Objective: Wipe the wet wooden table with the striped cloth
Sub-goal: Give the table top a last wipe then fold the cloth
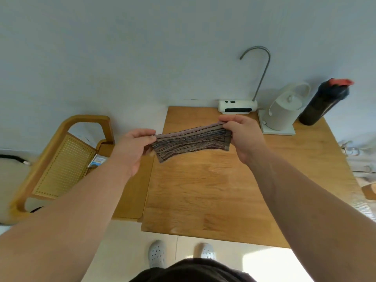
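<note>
The striped cloth (191, 143), brownish with thin coloured stripes, hangs stretched in the air above the far part of the wooden table (234, 192). My left hand (132, 149) pinches its left end beyond the table's left edge. My right hand (243, 135) pinches its right end above the table's far side. The cloth sags a little between the two hands and does not touch the tabletop. The tabletop shows pale shiny patches near its middle and front.
A white water dispenser with a curved metal spout (238, 106), a white kettle on a tray (284, 110) and a dark bottle with a red cap (325, 100) stand along the table's far edge. A wooden chair with a cane back (65, 163) stands left of the table.
</note>
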